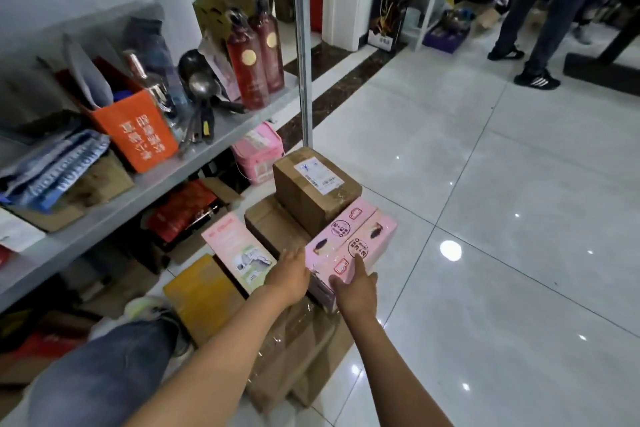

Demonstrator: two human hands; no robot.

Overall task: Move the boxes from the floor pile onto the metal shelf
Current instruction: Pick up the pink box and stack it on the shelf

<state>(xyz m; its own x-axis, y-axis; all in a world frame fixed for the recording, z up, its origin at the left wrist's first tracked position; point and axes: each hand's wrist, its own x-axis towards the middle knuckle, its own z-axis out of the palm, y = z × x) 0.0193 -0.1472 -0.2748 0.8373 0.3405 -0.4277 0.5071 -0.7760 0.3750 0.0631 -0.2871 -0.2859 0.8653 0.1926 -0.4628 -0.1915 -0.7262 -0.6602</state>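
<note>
A pink printed box (349, 243) lies on top of the floor pile of brown cardboard boxes (298, 350). My left hand (289, 276) presses flat against its left near corner, fingers straight. On the near end of the pink box, my right hand (355, 288) rests with its thumb up on the top face. Behind the pink box sits a brown labelled box (311, 191). The grey metal shelf (166, 177) runs along the left, its post (304, 45) standing just behind the pile.
The shelf holds an orange bag (138, 132), two dark red bottles (256, 55) and ladles. A yellow box (201, 295) and a pink leaflet box (239, 250) stand by the pile. My knee (104, 367) is lower left. A person (540, 17) stands far right on the tiled floor.
</note>
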